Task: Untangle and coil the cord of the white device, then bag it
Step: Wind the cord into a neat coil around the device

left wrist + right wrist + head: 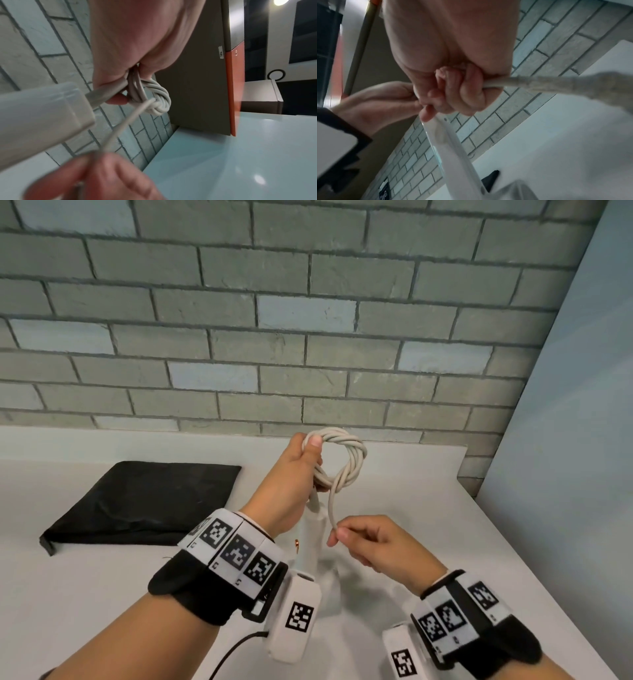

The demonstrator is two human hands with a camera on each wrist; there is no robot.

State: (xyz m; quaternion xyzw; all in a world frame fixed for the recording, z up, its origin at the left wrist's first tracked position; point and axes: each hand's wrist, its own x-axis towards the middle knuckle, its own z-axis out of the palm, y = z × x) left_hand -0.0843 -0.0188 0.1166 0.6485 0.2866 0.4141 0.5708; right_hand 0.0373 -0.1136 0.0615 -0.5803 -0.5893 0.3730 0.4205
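My left hand is raised above the white table and grips a coil of white cord, thumb pressed on its top. The coil's strands are twisted round each other. The white device hangs below that hand, partly hidden by the wrist; in the left wrist view the device fills the lower left beside the coil. My right hand pinches the free cord end that runs down from the coil. The right wrist view shows the fingers curled round the cord.
A flat black bag lies on the white table to the left of my hands. A grey brick wall stands behind the table, and a pale panel closes the right side. A thin black cable runs from my left wristband.
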